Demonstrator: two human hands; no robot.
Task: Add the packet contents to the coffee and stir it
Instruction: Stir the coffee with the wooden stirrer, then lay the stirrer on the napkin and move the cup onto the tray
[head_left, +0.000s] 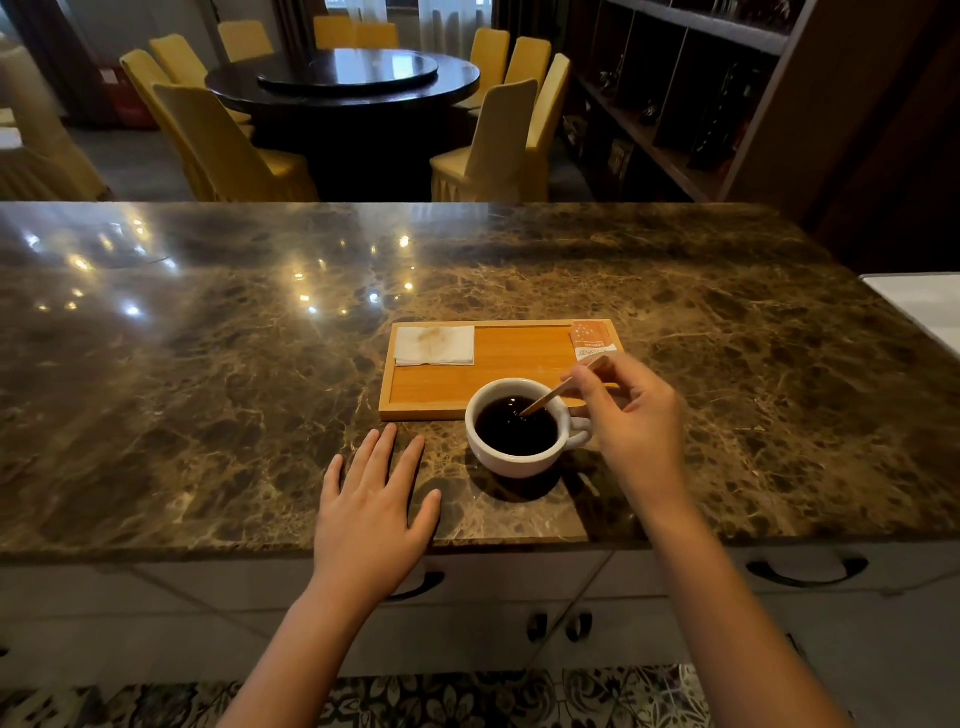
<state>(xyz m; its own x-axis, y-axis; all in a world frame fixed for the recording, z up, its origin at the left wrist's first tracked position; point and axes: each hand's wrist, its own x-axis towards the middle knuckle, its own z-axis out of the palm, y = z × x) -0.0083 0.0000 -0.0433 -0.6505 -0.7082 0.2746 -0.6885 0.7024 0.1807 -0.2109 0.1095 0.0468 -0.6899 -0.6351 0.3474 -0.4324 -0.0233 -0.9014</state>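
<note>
A white cup (511, 457) of dark coffee stands on the marble counter, overlapping the front edge of a wooden tray (514, 348). My right hand (631, 415) pinches a thin wooden stir stick (545, 401) whose lower end dips into the coffee. An orange and white packet (592, 339) lies at the tray's far right corner, just beyond my right hand. My left hand (371, 499) rests flat on the counter, fingers spread, to the left of the cup and holding nothing.
A folded white napkin (435, 345) with a faint stain lies at the tray's far left. The brown marble counter (208, 364) stretches wide on both sides. Beyond it are a round dark table, yellow chairs and dark shelving at right.
</note>
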